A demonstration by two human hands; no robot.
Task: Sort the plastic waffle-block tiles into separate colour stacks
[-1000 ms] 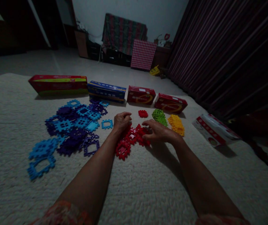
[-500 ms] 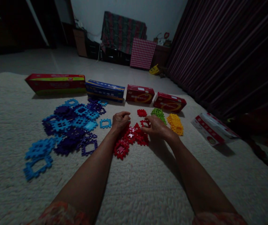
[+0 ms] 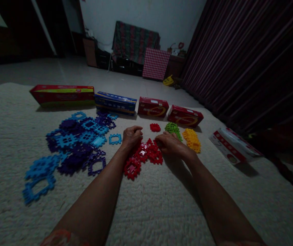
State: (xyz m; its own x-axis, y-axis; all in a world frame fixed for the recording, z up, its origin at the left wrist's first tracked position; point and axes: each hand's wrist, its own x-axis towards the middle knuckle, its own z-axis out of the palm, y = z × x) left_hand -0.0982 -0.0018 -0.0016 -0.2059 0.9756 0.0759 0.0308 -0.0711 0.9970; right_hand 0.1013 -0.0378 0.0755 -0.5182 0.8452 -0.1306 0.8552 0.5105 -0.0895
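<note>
Red interlocking plastic pieces [image 3: 143,152] lie in a loose pile between my hands, some overlapping. My left hand [image 3: 132,137] is closed, its fingers curled at the pile's left edge; what they hold, if anything, is hidden. On the other side, my right hand [image 3: 171,143] is closed in a pinch on a red piece at the pile's upper right, mostly covered by the fingers. A separate small red stack [image 3: 155,127] lies just beyond. Green pieces [image 3: 172,128] are behind my right hand, with a yellow stack [image 3: 191,139] to their right.
Blue pieces [image 3: 66,140] and purple pieces [image 3: 78,159] spread across the left of the pale quilted mat [image 3: 146,212]. Behind stand a long red box [image 3: 64,95], a blue box [image 3: 115,103] and two smaller red boxes [image 3: 152,107]. A red-and-white box [image 3: 235,145] lies at right.
My right hand's fingers have closed around a red ring-shaped piece that showed between them before. My left hand stays curled in nearly the same place. The view has tilted slightly upward.
</note>
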